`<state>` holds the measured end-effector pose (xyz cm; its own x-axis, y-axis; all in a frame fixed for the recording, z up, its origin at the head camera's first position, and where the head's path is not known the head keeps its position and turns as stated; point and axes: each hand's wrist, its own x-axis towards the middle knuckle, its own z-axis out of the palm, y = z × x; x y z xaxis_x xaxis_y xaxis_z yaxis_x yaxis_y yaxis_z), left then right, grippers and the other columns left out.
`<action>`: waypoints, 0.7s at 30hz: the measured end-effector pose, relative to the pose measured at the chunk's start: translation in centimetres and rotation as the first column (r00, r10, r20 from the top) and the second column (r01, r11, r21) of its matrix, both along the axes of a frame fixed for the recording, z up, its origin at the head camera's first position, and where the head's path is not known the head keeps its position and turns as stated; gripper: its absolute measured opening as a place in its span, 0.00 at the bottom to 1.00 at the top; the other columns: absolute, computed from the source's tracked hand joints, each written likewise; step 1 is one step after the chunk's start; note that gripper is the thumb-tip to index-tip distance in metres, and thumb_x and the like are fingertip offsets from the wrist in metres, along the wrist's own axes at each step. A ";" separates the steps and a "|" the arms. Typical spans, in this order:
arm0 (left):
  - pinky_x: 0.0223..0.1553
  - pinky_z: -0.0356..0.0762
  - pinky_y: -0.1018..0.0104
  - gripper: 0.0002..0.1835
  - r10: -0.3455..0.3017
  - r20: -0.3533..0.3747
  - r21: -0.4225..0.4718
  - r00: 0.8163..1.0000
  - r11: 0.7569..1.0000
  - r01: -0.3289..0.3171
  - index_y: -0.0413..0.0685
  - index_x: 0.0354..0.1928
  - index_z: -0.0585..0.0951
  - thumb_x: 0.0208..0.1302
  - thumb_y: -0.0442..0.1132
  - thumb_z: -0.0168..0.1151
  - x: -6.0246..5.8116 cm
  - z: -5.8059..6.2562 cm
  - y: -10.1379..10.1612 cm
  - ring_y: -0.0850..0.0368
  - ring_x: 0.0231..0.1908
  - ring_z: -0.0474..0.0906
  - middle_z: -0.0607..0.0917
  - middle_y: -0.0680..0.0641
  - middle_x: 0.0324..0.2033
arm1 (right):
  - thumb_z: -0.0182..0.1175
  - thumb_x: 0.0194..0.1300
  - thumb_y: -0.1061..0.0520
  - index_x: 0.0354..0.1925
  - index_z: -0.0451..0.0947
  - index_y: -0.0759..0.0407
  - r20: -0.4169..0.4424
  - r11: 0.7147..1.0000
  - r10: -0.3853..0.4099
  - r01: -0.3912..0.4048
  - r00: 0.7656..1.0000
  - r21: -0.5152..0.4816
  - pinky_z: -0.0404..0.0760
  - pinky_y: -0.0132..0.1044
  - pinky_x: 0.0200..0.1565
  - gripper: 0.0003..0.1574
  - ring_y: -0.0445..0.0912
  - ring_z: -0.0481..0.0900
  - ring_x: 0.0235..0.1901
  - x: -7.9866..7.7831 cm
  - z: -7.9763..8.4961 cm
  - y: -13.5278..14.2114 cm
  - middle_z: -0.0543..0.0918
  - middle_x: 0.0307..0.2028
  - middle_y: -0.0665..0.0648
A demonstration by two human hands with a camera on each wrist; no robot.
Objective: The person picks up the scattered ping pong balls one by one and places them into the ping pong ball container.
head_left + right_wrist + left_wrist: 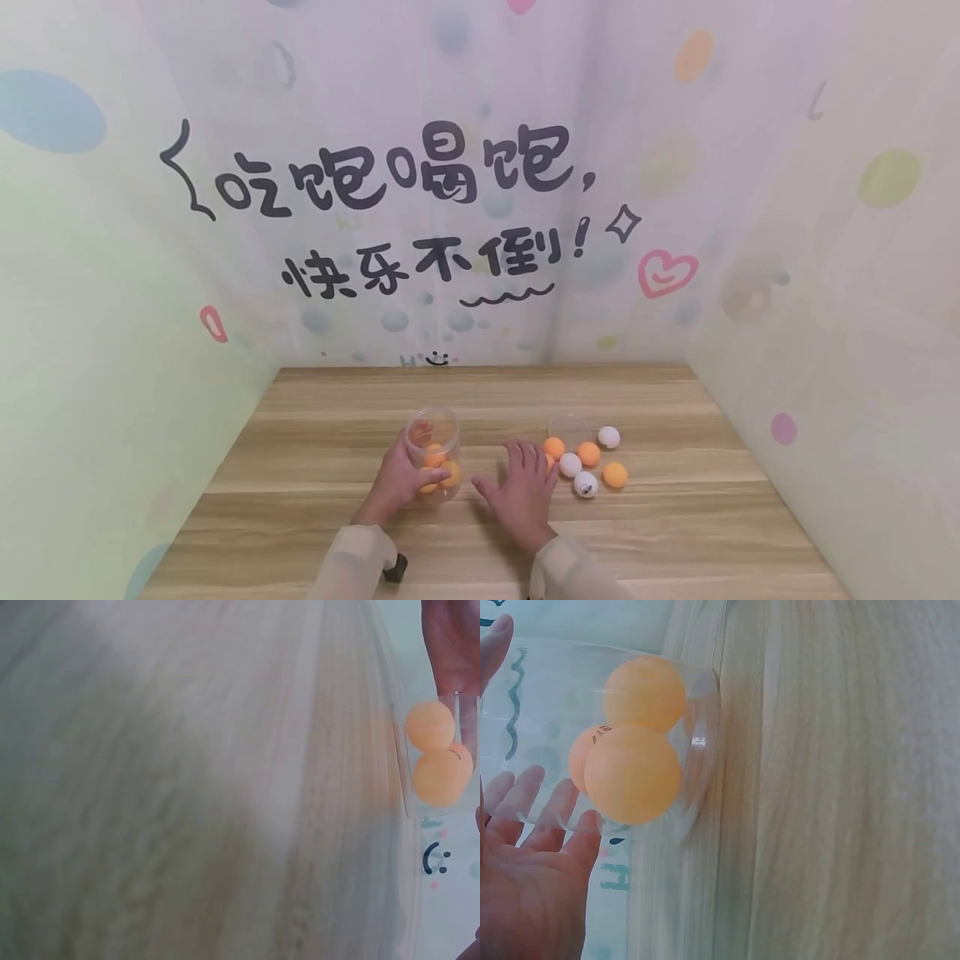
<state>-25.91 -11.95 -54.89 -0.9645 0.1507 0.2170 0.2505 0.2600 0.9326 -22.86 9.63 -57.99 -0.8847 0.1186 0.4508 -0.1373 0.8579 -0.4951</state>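
My left hand (393, 483) grips a clear plastic jar (457, 435) that stands upright on the table, thumb on the near side. Three orange ping-pong balls (633, 776) sit at the jar's bottom, seen through its wall in the left wrist view. To the right of the jar, my right hand (522, 498) is spread with its thumb apart, low over the table. Right beside its fingers lies a partly hidden orange ball (551, 461); whether they touch, I cannot tell. The right wrist view catches the jar's balls (439, 778) at its right edge.
Several loose orange and white ping-pong balls, among them a white one (586, 484) and an orange one (615, 475), lie right of my right hand. Behind them is a clear round lid-like piece (570, 419). Printed curtain walls (480, 333) border the wooden table (690, 533).
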 end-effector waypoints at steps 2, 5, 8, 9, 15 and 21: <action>0.63 0.65 0.45 0.47 -0.003 -0.001 0.003 1.000 1.000 0.003 0.47 0.65 0.66 0.41 0.37 0.82 0.0 -0.1 0.0 0.41 0.63 0.68 0.73 0.39 0.63 | 0.73 0.46 0.33 0.59 0.72 0.58 0.010 1.000 -0.006 0.006 1.000 -0.012 0.44 0.73 0.62 0.49 0.61 0.59 0.64 0.0 0.0 0.0 0.71 0.58 0.61; 0.63 0.65 0.45 0.48 -0.007 -0.006 0.000 1.000 1.000 0.007 0.46 0.65 0.66 0.41 0.38 0.82 0.0 -0.1 0.0 0.41 0.63 0.68 0.73 0.39 0.63 | 0.73 0.46 0.34 0.59 0.72 0.58 0.011 1.000 -0.013 0.013 1.000 -0.023 0.46 0.73 0.60 0.49 0.63 0.59 0.64 0.0 -0.1 0.0 0.71 0.58 0.63; 0.62 0.65 0.45 0.48 -0.005 -0.008 -0.001 1.000 1.000 0.005 0.45 0.65 0.65 0.41 0.37 0.82 0.0 -0.1 0.0 0.40 0.63 0.68 0.73 0.38 0.63 | 0.73 0.46 0.33 0.59 0.72 0.58 0.020 1.000 -0.019 0.020 1.000 -0.024 0.48 0.72 0.60 0.48 0.64 0.59 0.64 0.0 -0.2 0.1 0.71 0.59 0.63; 0.62 0.65 0.44 0.48 -0.004 -0.010 0.000 1.000 1.000 0.004 0.44 0.65 0.65 0.41 0.37 0.82 0.0 -0.1 0.0 0.40 0.63 0.69 0.73 0.37 0.63 | 0.72 0.47 0.33 0.58 0.72 0.57 0.024 1.000 -0.019 0.020 1.000 -0.023 0.49 0.72 0.60 0.48 0.63 0.59 0.64 -0.1 -0.2 0.1 0.71 0.59 0.63; 0.61 0.66 0.44 0.48 0.000 -0.025 -0.004 1.000 1.000 0.000 0.43 0.65 0.65 0.41 0.37 0.82 -0.1 -0.2 0.0 0.39 0.62 0.69 0.73 0.37 0.62 | 0.72 0.49 0.35 0.59 0.72 0.59 0.034 0.999 -0.006 0.008 0.999 -0.053 0.53 0.70 0.59 0.47 0.63 0.59 0.64 -0.1 -0.1 0.3 0.71 0.59 0.63; 0.62 0.65 0.44 0.47 0.007 -0.006 0.005 1.000 1.000 -0.007 0.46 0.65 0.66 0.41 0.36 0.82 -0.1 -0.2 0.0 0.41 0.63 0.68 0.73 0.40 0.63 | 0.72 0.51 0.37 0.59 0.72 0.59 0.047 0.996 0.008 -0.004 0.999 -0.084 0.53 0.68 0.60 0.45 0.62 0.59 0.64 -0.1 0.1 0.3 0.71 0.59 0.62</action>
<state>-25.97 -11.94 -55.06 -0.9640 0.1430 0.2240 0.2547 0.2566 0.9324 -22.92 9.95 -57.93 -0.9056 0.1492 0.3971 -0.1168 0.8122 -0.5715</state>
